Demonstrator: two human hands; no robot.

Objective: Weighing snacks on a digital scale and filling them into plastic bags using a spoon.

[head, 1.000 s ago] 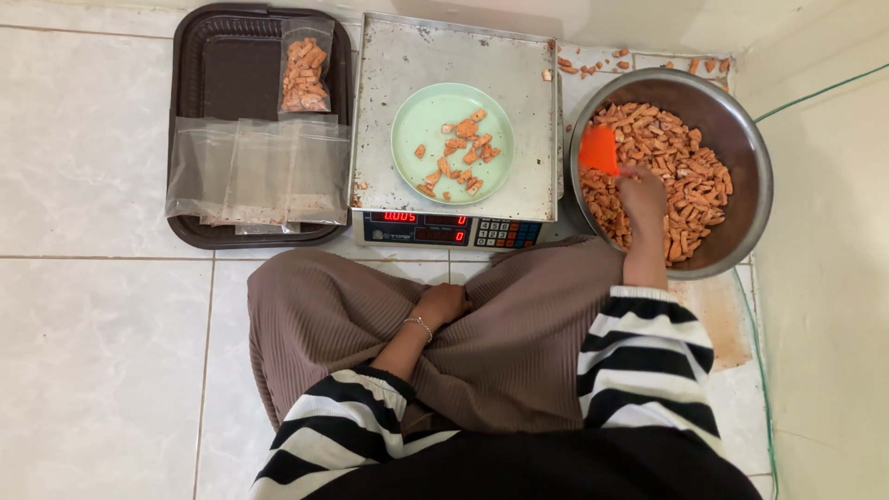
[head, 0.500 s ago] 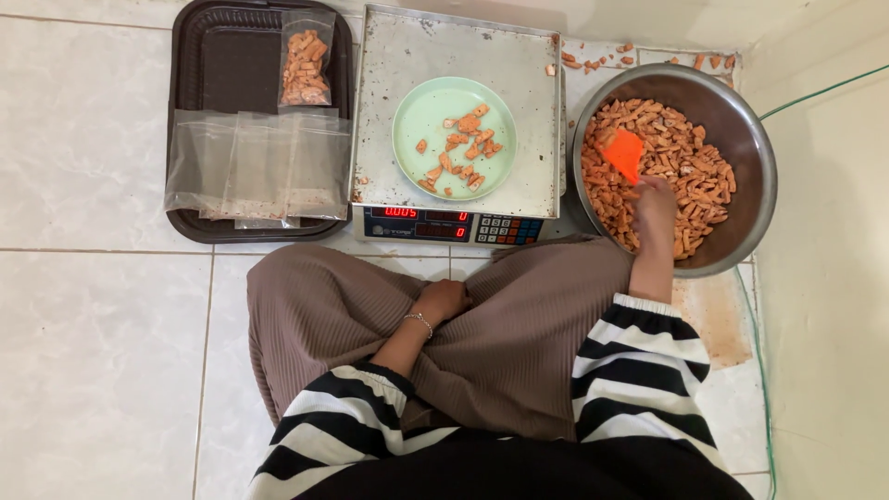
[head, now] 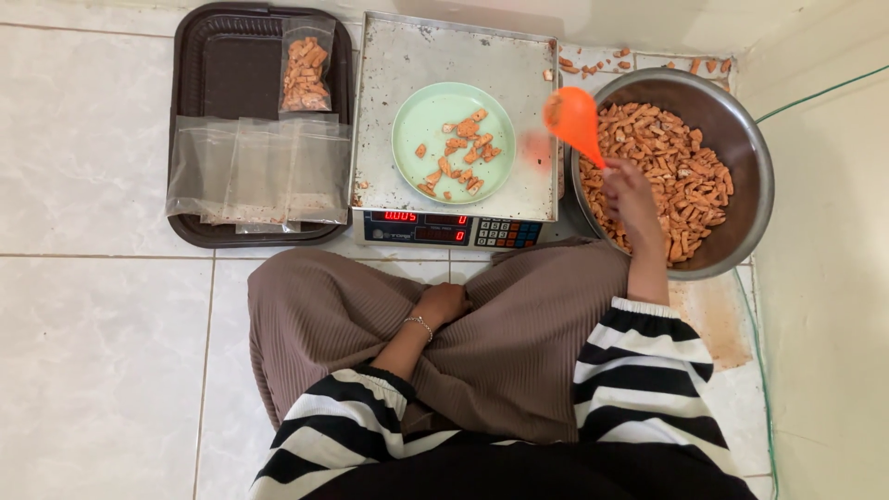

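Nearest the camera, the left hand (head: 443,303) rests on the lap, on the brown ribbed fabric (head: 370,324), fingers curled loosely inward and holding nothing; a thin bracelet (head: 419,323) circles the wrist. At about two o'clock from it, the right hand (head: 630,196) is closed around the handle of an orange scoop (head: 574,116), gripping it over the near left part of the metal bowl (head: 750,157). The scoop's head is lifted and sits at eleven o'clock from the hand, above the gap between the bowl's rim and the right edge of the scale (head: 454,120); whether it carries anything I cannot tell, as it is blurred. The bowl is heaped with orange-brown snack pieces (head: 681,171). On the scale's steel platform stands a pale green plate (head: 417,116) with a small scatter of the same pieces (head: 460,153). At nine o'clock from the scale lies a dark tray (head: 190,83), with a stack of empty clear bags (head: 259,171) across its near half and one filled bag (head: 305,67) at its far side. A few loose pieces (head: 593,63) lie on the floor beyond the bowl
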